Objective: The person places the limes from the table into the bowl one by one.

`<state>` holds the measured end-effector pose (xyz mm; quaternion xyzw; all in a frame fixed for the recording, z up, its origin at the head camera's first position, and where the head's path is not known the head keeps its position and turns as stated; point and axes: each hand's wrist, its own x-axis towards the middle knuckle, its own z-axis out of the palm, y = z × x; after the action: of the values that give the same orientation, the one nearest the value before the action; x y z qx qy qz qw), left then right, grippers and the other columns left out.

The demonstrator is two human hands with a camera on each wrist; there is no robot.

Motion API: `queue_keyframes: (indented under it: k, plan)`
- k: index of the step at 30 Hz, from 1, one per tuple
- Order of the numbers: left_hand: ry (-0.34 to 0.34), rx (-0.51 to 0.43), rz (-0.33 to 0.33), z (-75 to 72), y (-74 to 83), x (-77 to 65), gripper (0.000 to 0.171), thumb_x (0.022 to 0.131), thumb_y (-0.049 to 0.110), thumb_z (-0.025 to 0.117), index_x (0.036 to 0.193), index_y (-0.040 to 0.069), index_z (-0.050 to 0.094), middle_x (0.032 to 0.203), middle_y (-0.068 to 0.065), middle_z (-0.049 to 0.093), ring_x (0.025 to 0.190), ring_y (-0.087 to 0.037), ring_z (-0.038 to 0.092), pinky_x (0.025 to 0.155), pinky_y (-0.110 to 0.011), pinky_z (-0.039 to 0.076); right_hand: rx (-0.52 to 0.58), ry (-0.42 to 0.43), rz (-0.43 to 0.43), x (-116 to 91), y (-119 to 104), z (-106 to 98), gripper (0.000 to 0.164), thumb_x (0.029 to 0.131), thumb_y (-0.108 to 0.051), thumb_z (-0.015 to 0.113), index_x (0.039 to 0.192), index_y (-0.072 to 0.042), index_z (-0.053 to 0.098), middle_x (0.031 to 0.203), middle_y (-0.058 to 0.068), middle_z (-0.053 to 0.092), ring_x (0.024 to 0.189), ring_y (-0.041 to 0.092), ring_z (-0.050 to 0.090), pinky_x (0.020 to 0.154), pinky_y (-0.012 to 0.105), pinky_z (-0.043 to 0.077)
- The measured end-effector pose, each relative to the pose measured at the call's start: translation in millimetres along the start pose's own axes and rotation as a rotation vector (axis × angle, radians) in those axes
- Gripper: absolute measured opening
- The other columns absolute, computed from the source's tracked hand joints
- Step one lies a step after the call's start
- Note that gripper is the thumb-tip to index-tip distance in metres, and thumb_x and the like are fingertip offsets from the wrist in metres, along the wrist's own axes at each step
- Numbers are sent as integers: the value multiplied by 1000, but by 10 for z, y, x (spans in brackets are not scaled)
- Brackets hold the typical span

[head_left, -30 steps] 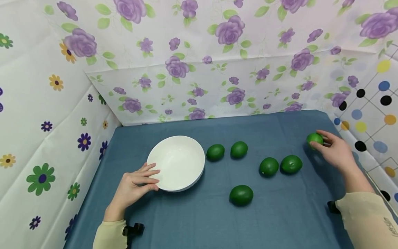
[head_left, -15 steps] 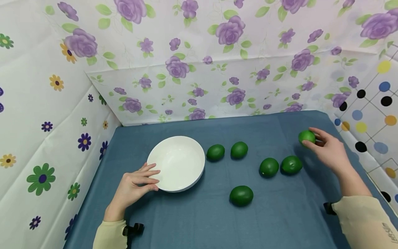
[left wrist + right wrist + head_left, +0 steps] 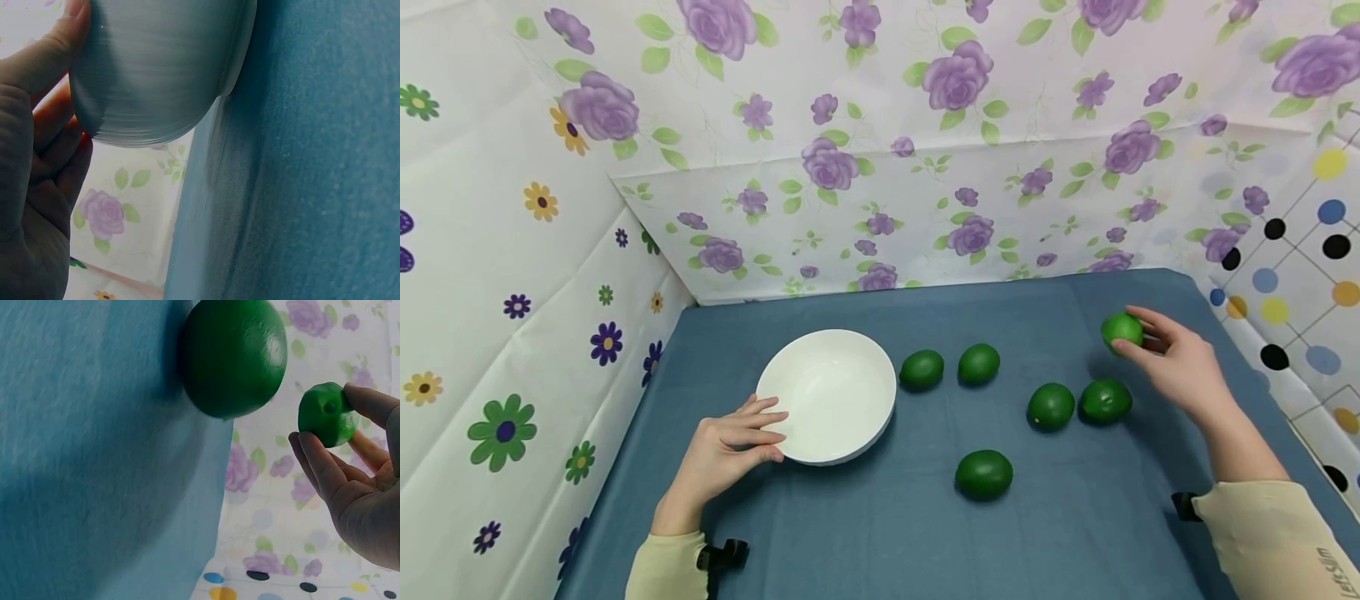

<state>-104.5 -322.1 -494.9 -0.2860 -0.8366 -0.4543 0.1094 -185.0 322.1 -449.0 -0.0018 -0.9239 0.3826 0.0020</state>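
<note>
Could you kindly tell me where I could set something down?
Bare blue cloth lies between the left beige sleeve and the front glossy green oval fruit, and right of that fruit. Crowded: right of the round white bowl, where paired fruits lie.

Dark lettering (image 3: 1333, 572) on the beige right sleeve (image 3: 1262, 529), seemingly "LetsSlim", tilted, small, slightly blurred

The blue counter (image 3: 865, 542) carries a white bowl (image 3: 842, 383), opening up, nearer its left edge. Toward the right edge, a first green lime (image 3: 922, 370) lies just beside the bowl, a second lime (image 3: 978, 364) near that one; a third lime (image 3: 1050, 407) and a fourth lime (image 3: 1105, 402) lie close together nearer the right edge. A fifth lime (image 3: 984, 475) lies alone, farthest from the far edge.
</note>
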Motion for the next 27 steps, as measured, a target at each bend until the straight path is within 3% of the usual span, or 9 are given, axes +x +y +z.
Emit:
queue_keyframes:
  k: [9,21,27]
  plan:
    - [5,12,6,2,-20,5,36,69,-2,97,103,4,87,118,-11,79,131,-32,66,127,-41,37,27,-20,-46,10,-142,102,78,105,-55,66,168,-20,39,158,33,47,137,56,51,100,74,52]
    - [16,17,-5,8,-3,10,39,69,-1,98,105,6,87,116,-11,80,132,-24,67,127,-36,38,18,-69,-83,85,-284,271,77,105,-56,66,167,-18,42,157,32,48,136,54,53,103,73,53]
    - [-1,30,1,-8,-4,16,38,69,1,98,104,4,87,116,-10,80,131,-27,67,127,-35,37,15,-92,-102,84,-330,386,74,106,-52,66,166,-16,43,158,30,48,136,53,54,102,71,55]
